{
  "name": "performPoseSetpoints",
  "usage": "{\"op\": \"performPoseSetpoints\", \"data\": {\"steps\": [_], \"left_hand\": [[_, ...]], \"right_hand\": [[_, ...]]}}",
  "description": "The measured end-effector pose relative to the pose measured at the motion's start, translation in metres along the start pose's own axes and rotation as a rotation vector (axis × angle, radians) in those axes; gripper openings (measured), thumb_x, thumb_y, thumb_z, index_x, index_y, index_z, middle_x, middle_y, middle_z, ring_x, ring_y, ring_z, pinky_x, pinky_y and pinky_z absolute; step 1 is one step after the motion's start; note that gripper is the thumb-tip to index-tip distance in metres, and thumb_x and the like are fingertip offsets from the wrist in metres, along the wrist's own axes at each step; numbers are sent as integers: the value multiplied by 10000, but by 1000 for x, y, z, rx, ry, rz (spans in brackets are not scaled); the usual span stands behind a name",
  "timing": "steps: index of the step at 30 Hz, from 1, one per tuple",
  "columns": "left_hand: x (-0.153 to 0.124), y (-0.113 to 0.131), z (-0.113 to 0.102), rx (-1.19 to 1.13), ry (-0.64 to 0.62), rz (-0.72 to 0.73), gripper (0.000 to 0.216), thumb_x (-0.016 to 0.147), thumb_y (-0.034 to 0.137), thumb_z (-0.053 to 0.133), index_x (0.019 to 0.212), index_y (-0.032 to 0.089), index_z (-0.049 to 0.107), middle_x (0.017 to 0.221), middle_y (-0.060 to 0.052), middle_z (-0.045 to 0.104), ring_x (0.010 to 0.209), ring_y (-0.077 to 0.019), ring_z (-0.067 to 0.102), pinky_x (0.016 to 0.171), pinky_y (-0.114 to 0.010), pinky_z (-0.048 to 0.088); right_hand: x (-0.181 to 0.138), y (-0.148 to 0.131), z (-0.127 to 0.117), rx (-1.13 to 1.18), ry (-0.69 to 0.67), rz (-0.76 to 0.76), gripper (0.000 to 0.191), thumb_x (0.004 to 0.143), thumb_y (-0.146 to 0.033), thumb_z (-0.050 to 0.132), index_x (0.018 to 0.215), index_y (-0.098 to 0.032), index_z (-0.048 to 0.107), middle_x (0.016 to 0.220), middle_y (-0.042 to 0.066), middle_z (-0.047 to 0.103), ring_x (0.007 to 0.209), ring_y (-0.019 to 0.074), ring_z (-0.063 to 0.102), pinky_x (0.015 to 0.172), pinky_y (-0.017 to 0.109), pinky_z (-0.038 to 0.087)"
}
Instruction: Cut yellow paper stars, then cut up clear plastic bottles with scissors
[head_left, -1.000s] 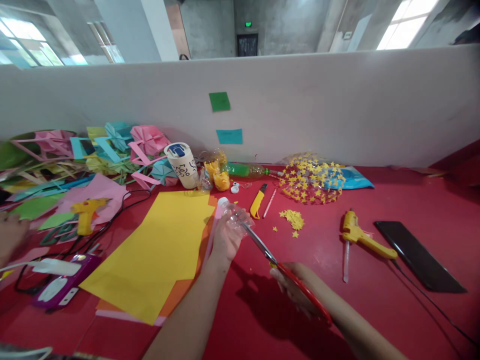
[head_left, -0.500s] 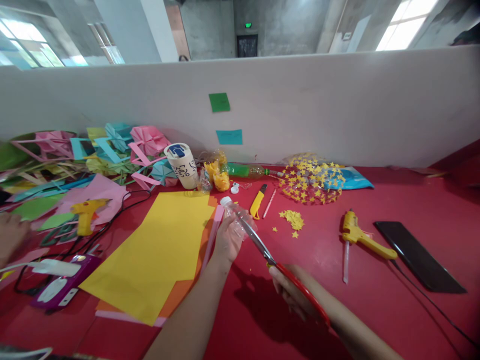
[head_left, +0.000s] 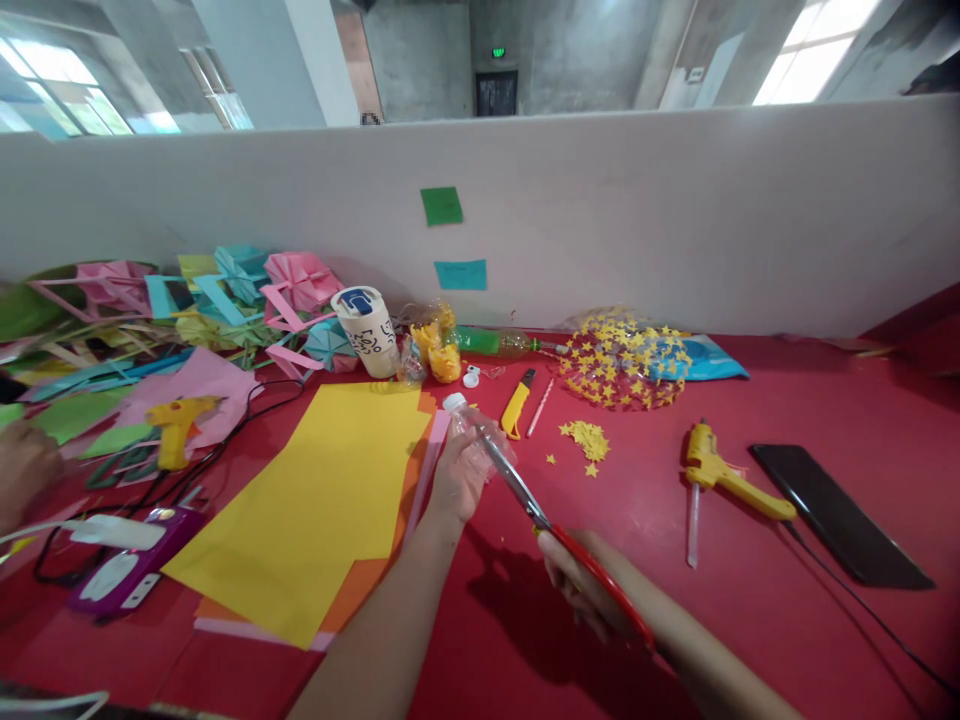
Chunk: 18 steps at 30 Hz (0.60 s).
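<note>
My left hand point(head_left: 457, 478) is wrapped round a small clear plastic bottle point(head_left: 466, 420) with a white cap, held just above the red table point(head_left: 675, 560). In my right hand point(head_left: 581, 590) I grip red-handled scissors point(head_left: 555, 540); their metal blades point up and left and reach the bottle's side near my left fingers. Whether the blades cut into the plastic is hard to tell. A large yellow paper sheet point(head_left: 315, 500) lies left of my left arm, on top of orange and pink sheets.
A yellow glue gun point(head_left: 724, 478) and a black phone point(head_left: 836, 515) lie to the right. Yellow paper stars point(head_left: 622, 360), a yellow utility knife point(head_left: 516, 405), a paper cup point(head_left: 367, 330), folded paper shapes point(head_left: 225, 300) and a second glue gun point(head_left: 176, 425) sit further back. Another person's hand point(head_left: 22, 465) shows at far left.
The bottle and the scissor blades have shifted slightly; my hands stay almost in the same place. The camera view has nudged a little.
</note>
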<state>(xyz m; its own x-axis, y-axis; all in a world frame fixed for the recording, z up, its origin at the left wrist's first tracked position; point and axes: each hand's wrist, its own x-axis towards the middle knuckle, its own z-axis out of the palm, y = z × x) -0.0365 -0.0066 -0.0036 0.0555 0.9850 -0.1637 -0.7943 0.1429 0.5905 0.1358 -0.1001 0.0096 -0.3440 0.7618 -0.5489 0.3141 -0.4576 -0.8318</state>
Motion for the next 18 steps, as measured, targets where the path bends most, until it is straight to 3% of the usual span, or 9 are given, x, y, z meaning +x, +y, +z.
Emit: {"op": "performPoseSetpoints", "data": {"steps": [7, 12, 18], "left_hand": [[0, -4, -1, -1, -82, 17, 312, 754, 219, 694, 1038, 215, 565, 882, -25, 698, 938, -218, 684, 894, -381, 499], [1, -5, -3, -15, -72, 13, 331, 755, 213, 698, 1057, 222, 564, 886, -14, 694, 933, -210, 685, 897, -375, 494], [2, -4, -4, -21, -65, 12, 326, 756, 218, 701, 1052, 218, 563, 887, -15, 693, 935, -210, 683, 903, -376, 491]], "right_hand": [[2, 6, -1, 19, -9, -46, 640, 776, -841, 414, 633, -218, 435, 349, -113, 351, 246, 54, 361, 302, 157, 340], [-3, -2, 0, -10, 54, 30, 638, 746, -849, 443, 608, -227, 414, 352, -107, 344, 236, 56, 333, 243, 155, 266], [-5, -7, 1, -26, 79, 78, 655, 690, -869, 481, 591, -225, 418, 356, -104, 350, 242, 48, 321, 240, 157, 276]]}}
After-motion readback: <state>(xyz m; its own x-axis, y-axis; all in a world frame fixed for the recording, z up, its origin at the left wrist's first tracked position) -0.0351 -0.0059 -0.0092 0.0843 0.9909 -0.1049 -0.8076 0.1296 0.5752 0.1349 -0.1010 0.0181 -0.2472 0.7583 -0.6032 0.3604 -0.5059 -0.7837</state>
